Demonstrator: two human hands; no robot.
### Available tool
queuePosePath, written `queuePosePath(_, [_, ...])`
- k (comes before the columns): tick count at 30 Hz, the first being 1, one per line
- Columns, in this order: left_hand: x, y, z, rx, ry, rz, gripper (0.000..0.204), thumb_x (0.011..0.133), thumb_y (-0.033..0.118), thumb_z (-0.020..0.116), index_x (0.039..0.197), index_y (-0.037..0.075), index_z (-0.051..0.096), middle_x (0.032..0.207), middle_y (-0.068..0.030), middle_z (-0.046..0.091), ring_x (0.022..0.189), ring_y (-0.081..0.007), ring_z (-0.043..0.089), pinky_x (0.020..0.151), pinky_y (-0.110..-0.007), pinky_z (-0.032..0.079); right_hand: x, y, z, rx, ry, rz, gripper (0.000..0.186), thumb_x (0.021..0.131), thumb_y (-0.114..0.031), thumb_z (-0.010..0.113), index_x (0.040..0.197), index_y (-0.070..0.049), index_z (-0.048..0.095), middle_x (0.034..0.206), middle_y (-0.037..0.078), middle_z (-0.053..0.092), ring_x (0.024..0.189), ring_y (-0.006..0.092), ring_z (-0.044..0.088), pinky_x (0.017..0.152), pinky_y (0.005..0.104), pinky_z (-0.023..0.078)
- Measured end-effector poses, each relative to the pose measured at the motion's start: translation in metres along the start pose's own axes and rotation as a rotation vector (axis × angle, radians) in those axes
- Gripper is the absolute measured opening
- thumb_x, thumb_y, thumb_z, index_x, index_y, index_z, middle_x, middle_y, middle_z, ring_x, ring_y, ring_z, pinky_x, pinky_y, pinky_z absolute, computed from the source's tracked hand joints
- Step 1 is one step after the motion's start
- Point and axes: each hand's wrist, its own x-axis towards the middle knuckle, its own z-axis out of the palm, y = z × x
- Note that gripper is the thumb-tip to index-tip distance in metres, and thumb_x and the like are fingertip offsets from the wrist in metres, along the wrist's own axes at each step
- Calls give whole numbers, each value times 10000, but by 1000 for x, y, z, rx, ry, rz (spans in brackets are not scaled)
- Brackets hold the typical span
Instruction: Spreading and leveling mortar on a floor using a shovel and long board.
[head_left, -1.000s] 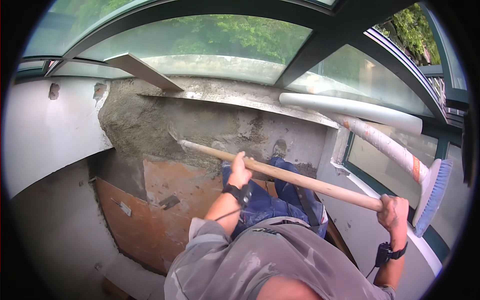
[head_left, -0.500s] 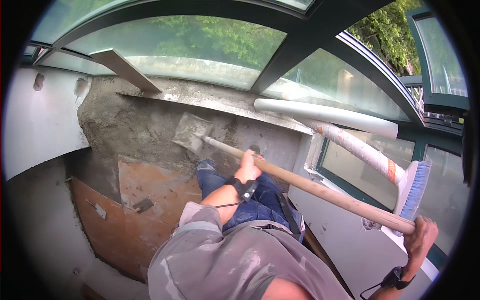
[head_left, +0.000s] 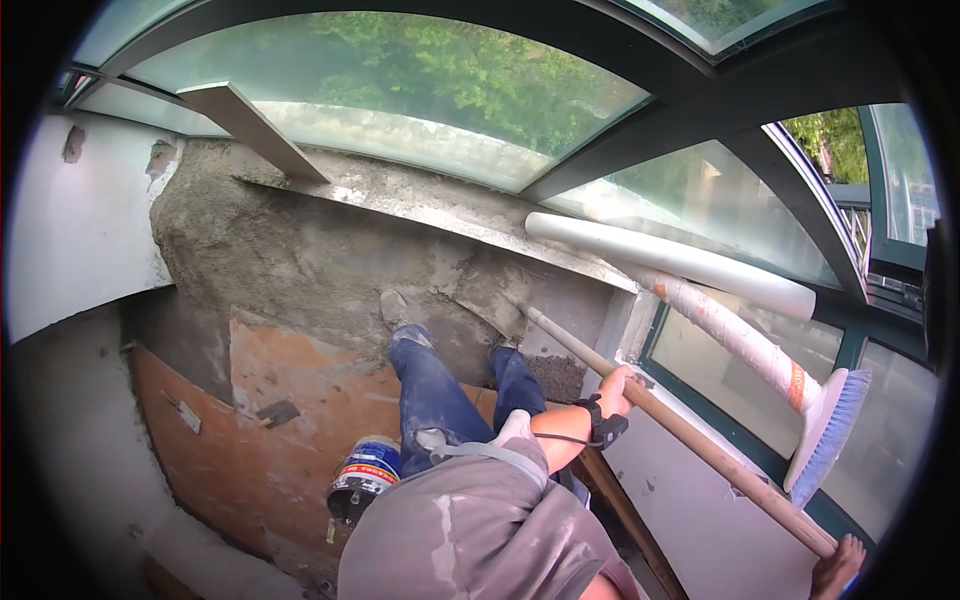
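A long-handled shovel with a wooden handle [head_left: 690, 428] runs across from the far middle down to the lower right. Its grey, mortar-smeared blade [head_left: 490, 298] lies low on the wet grey mortar [head_left: 300, 250], just beyond my feet. Partway along the handle, my left hand [head_left: 617, 390] is wrapped round the wood, a black band on its wrist. My right hand [head_left: 838, 568] grips the handle's end near the lower right rim, partly cut off by the picture's dark edge.
A paint bucket [head_left: 365, 472] stands beside my left leg. Brown boards [head_left: 290, 370] carry a dark flat plate [head_left: 278, 413]. On the right, a white tube [head_left: 670, 262], a wrapped pole [head_left: 725, 322] and a blue-bristled brush [head_left: 832, 430] lean by the windows. A plank [head_left: 255, 132] rests on the ledge.
The shovel blade has moved right and down onto the mortar near my feet. Both hands shifted right and lower with the handle. My legs are farther apart, and the bucket has come into view.
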Motion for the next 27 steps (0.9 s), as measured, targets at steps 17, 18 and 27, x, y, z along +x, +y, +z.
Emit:
queuePosePath(17, [2,107,-51,-33,40,185,238,683,107,569,857,65,412,775,-111,454,671,-253,517,642,-445,473,10,-89,136,312,163,96,56,650,-30,476,698,-12,453,695,156,461,696,349,467,638,418,355])
queuePosePath(18, [-8,121,-48,-29,21,207,244,676,108,573,852,66,409,750,-117,465,665,-258,517,636,-448,471,15,-100,135,331,150,94,57,650,-41,480,693,-17,452,686,152,457,688,344,468,633,416,355])
queuePosePath(27, [-85,323,-104,15,108,465,195,672,149,547,801,57,434,672,-128,485,611,-290,492,602,-445,456,87,-270,47,497,354,63,60,642,-95,520,653,-62,472,624,103,447,621,301,477,578,389,349])
